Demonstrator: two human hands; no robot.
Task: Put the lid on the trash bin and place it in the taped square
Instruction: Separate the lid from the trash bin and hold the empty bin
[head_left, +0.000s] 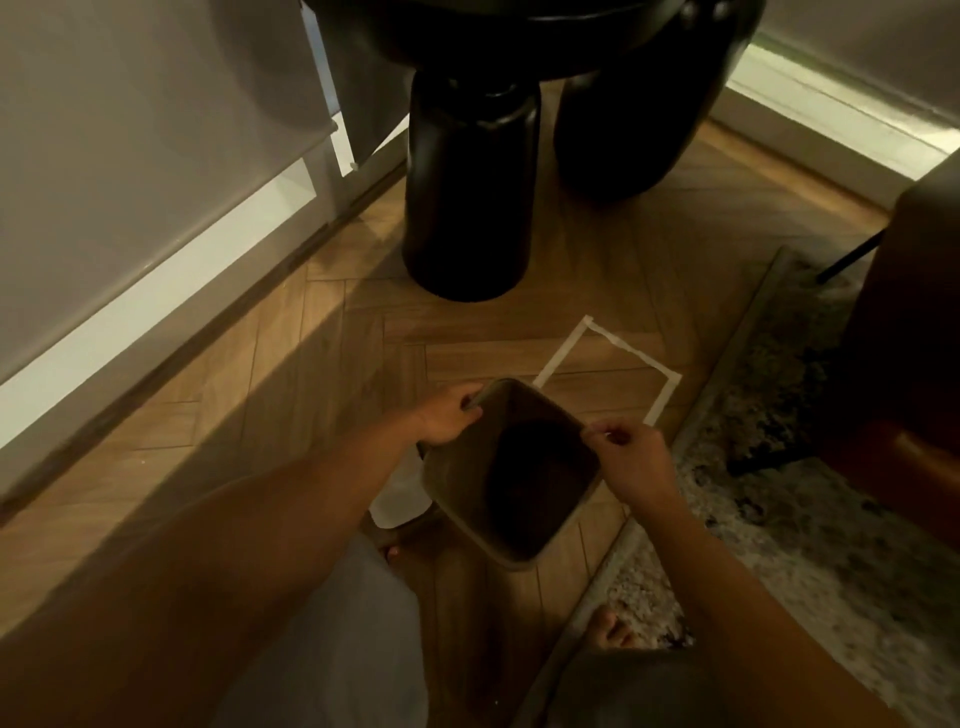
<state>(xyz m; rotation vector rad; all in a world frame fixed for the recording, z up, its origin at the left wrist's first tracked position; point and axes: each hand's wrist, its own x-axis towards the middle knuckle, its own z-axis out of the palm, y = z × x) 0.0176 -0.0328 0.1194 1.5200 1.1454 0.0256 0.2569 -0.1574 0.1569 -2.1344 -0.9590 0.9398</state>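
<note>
The trash bin (467, 499) is a grey-brown square tub with rounded corners and a dark open inside; no lid is on it. My left hand (449, 418) grips its far-left rim. My right hand (631, 462) pinches the right rim. The bin is just short of the taped square (563, 348), a white tape outline on the wood floor, and covers the square's near corner. A whitish object (400, 499) lies on the floor beside the bin's left side, partly hidden; I cannot tell whether it is the lid.
Two thick black table legs (467, 197) (634, 114) stand beyond the square. A speckled rug (779, 493) borders it on the right, with a brown chair (914, 364) on the rug. A grey curtain (130, 130) and white baseboard run along the left. My toes (615, 631) show below.
</note>
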